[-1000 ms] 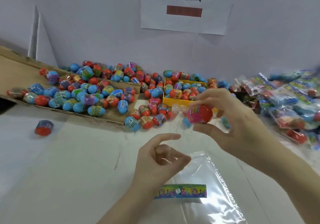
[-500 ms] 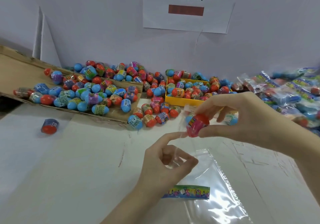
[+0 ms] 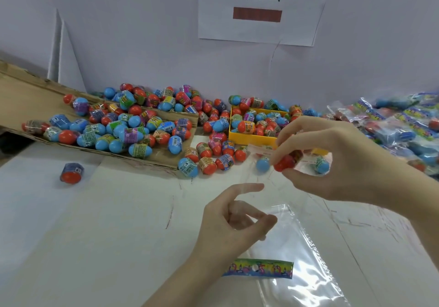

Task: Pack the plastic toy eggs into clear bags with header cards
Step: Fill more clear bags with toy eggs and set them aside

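My right hand [image 3: 332, 159] pinches a red toy egg [image 3: 286, 162] at the upper mouth of a clear bag [image 3: 259, 181] that stands up from the table. My left hand [image 3: 235, 223] pinches the lower edge of that bag between thumb and fingers, index finger stretched out. A blue egg [image 3: 262, 164] shows through the plastic just left of the red one. A colourful header card [image 3: 259, 268] lies on flat clear bags [image 3: 304, 259] near the front.
Several loose eggs lie heaped on a cardboard flap [image 3: 28, 97] at the left and in a yellow tray [image 3: 251, 138]. One egg [image 3: 71, 172] lies alone at the left. Packed bags [image 3: 399, 126] pile at the right, and a paper sign [image 3: 259, 10] hangs on the wall.
My right hand has brought the red egg down from above the tray to the mouth of the bag. My left hand keeps its pinch on the bag.
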Motion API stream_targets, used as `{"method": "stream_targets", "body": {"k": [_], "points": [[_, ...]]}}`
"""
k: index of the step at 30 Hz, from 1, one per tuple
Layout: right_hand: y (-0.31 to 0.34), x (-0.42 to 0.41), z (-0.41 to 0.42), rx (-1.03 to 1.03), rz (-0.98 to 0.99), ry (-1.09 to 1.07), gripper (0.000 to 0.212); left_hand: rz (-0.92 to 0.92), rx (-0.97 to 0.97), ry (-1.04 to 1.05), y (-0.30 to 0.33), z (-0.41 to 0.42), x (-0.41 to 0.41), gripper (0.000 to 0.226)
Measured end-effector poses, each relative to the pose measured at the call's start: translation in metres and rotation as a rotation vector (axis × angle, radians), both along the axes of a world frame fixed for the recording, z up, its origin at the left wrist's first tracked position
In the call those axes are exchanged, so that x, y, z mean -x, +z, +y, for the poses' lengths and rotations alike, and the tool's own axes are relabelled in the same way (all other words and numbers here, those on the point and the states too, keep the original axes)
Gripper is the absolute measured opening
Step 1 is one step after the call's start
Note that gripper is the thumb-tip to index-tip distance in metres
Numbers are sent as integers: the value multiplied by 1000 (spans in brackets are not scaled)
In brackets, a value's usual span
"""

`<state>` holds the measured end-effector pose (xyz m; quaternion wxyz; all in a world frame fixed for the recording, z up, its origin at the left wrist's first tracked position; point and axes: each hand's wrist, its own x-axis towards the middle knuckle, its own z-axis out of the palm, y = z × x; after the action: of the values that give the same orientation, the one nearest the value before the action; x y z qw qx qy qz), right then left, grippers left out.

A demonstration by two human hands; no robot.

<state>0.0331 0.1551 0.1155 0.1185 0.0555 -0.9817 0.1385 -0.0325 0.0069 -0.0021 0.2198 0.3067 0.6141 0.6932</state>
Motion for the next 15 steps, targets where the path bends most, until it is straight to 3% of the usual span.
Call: {"method": "stream_targets", "body": {"k": [2, 8, 15], "points": [[1, 0, -3, -7, 20, -9, 19, 1, -9, 2, -1, 0, 0, 37], [-2, 3, -10, -3, -55, -69, 33, 0, -29, -8, -2, 0, 0, 36], [-11, 5, -21, -142, -4, -182, 64, -27, -33, -19, -2, 1, -1, 36]]}}
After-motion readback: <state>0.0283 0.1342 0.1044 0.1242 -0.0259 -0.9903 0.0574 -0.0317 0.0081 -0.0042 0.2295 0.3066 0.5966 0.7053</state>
